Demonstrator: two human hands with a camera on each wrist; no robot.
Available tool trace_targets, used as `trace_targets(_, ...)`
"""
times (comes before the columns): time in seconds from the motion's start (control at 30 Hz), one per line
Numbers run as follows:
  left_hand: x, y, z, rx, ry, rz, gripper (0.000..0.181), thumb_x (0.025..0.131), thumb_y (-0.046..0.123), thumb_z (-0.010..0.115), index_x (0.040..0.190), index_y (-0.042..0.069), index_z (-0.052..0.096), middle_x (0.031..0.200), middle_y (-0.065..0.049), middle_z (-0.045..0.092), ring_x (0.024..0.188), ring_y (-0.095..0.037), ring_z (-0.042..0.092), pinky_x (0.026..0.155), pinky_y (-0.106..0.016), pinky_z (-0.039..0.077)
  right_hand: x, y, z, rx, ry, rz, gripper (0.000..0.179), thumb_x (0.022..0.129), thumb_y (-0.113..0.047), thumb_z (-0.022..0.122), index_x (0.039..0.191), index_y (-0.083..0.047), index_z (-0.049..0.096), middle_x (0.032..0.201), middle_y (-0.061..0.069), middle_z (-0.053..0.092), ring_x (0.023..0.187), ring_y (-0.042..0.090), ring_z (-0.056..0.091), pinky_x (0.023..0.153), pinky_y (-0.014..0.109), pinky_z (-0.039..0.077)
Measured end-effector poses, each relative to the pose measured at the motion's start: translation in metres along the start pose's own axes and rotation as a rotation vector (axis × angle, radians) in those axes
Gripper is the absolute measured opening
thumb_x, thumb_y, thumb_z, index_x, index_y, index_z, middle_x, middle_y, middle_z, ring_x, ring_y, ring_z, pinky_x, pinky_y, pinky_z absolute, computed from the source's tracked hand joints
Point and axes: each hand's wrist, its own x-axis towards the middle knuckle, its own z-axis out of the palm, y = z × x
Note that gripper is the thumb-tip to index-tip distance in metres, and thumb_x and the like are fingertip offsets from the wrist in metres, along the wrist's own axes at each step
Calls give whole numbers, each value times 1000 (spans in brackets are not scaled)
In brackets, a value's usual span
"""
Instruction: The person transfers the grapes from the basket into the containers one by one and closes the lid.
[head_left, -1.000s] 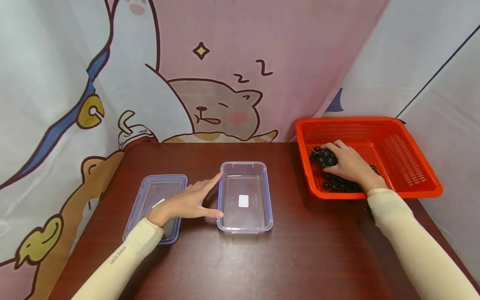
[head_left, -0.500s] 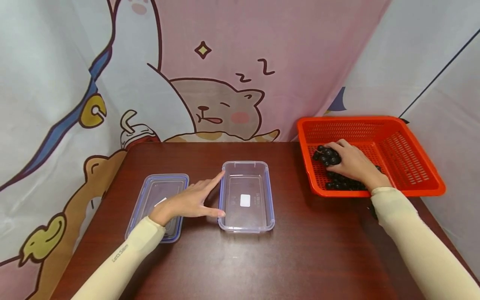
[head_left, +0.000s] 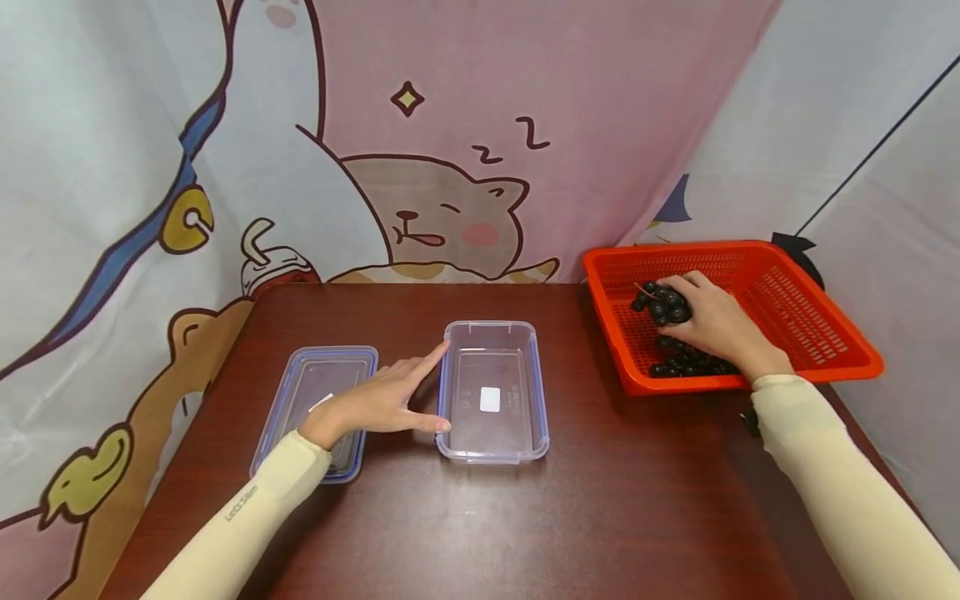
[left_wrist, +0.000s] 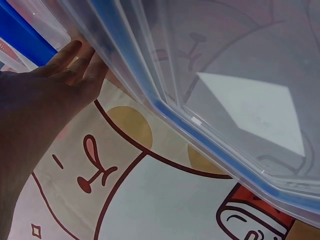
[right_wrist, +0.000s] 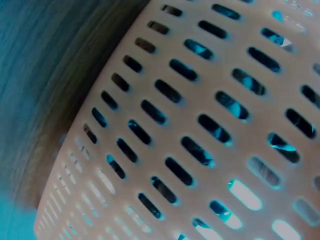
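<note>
In the head view my right hand [head_left: 716, 325] grips a bunch of dark grapes [head_left: 666, 304] over the red plastic basket [head_left: 626, 367]. More dark grapes [head_left: 686, 362] lie in the basket below it, partly hidden by the hand. My left hand [head_left: 386, 398] spreads thumb and fingers along the left side of a clear container [head_left: 491, 446] with blue-edged sides and a white label inside. In the left wrist view the left hand [left_wrist: 70, 75] has its fingers stretched toward a blue-edged clear wall. The right wrist view shows only the basket's slotted wall [right_wrist: 175, 125].
A clear lid or lidded container with a blue rim [head_left: 330, 358] lies left of the open one, partly under the left forearm. A patterned cloth [head_left: 465, 217] hangs behind the dark red-brown table [head_left: 480, 533]. A black object [head_left: 798, 254] shows behind the basket's far right corner.
The right hand has lifted the grapes slightly and shifted a little right. The basket has tilted and slid slightly, baring a black object behind it. The left hand stays by the container.
</note>
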Motion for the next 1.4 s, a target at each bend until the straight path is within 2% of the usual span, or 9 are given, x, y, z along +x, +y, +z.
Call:
trace_targets(0.27,-2,2,-1,-12,-1,-1,124,92,72,76,178,28,-2,177,-15,26,160,-43,28,123,-73,20,2,-8,-10,-6,25,14,79,88,-22,95,155,-12,55,143,25,51,119,53,57,101,78,45)
trace_targets(0.6,-3,1,-4,-22,3,0,123,92,71,77,178,28,-2,178,-11,24,160,-40,27,123,-71,21,0,-20,-24,-6,94,-14,78,86,-14,95,154,-11,56,139,25,51,116,51,58,99,77,46)
trace_targets(0.8,-4,2,-5,-22,0,-2,123,93,71,76,178,29,-2,179,-10,23,161,-41,26,124,-70,19,0,-32,-31,-17,103,-29,79,86,-13,95,155,-11,56,139,25,52,117,51,57,100,77,45)
trace_targets(1.17,-1,2,-3,-26,-10,-9,123,92,73,76,177,31,-3,179,-9,22,161,-40,25,124,-70,20,-1,-58,-29,9,160,-97,78,85,-9,94,154,-12,58,134,22,54,115,48,58,98,75,48)
trace_targets(1.4,0,2,-1,-18,-10,-1,124,92,73,76,177,28,-2,178,-12,24,161,-41,26,125,-69,20,-1,-72,-31,-3,168,-106,80,83,-8,95,154,-15,59,134,20,55,116,47,58,98,75,48)
